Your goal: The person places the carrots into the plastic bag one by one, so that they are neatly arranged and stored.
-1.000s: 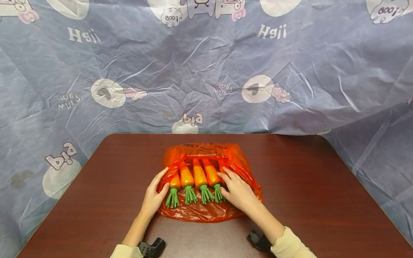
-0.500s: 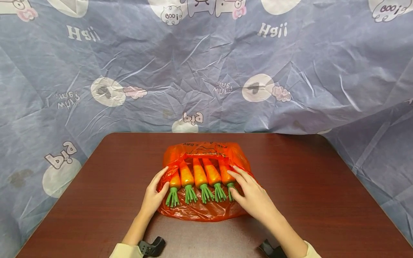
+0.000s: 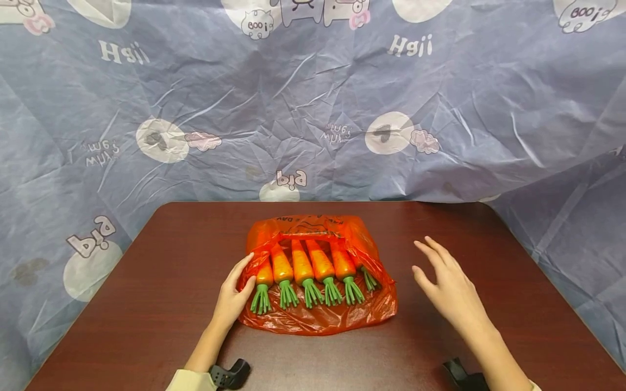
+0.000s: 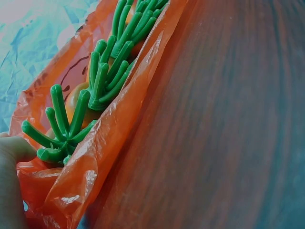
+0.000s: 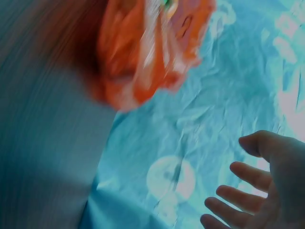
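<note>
A red-orange plastic bag (image 3: 323, 321) lies on the table with its mouth facing me. Several toy carrots (image 3: 301, 263) sit side by side in it, green tops pointing out of the mouth; the rightmost is mostly covered by the bag's side. My left hand (image 3: 232, 293) holds the bag's left edge, thumb beside the leftmost carrot. In the left wrist view, that thumb (image 4: 18, 149) lies close to the green stems (image 4: 59, 138). Off to the right of the bag, my right hand (image 3: 452, 288) is raised with fingers spread and nothing in it.
The dark wooden table (image 3: 146, 304) extends around the bag on all sides. A blue-grey printed cloth (image 3: 274, 98) hangs behind the table and along its sides. Black wrist devices (image 3: 231, 374) sit at both forearms.
My right hand has drawn away from the carrots to the right, uncovering the right-hand carrots and the bag's right edge. The left hand and the bag have stayed in place.
</note>
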A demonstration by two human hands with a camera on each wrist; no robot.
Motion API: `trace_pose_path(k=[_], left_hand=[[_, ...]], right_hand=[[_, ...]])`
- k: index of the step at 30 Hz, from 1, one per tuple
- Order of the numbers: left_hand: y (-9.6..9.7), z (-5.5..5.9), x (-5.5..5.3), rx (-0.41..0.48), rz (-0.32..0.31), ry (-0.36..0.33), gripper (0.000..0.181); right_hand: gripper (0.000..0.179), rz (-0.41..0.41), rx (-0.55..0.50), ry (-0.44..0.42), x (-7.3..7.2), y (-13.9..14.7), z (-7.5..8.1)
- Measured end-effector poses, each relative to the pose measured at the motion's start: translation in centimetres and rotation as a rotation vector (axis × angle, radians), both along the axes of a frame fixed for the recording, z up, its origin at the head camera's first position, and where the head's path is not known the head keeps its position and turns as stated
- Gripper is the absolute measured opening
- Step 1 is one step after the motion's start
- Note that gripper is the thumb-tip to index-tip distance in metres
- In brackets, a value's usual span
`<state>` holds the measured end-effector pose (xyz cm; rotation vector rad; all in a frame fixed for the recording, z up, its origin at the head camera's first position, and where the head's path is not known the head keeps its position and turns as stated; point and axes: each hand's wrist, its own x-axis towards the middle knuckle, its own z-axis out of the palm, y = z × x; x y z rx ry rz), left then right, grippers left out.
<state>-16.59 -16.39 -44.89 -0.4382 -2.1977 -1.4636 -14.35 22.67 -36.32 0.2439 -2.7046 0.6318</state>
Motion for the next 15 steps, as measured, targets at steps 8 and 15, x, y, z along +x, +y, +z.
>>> trace_pose_path(k=[8,15], left_hand=[[0.0,-0.1,-0.1,0.005,0.005,-0.013,0.047],[-0.1,-0.1,-0.2,-0.004,0.013,-0.018,0.047]], right_hand=[[0.064,-0.056,0.136,-0.023,-1.5,3.3,-1.1],[0.076,-0.091,0.27,-0.237,-2.5,4.7,-2.4]])
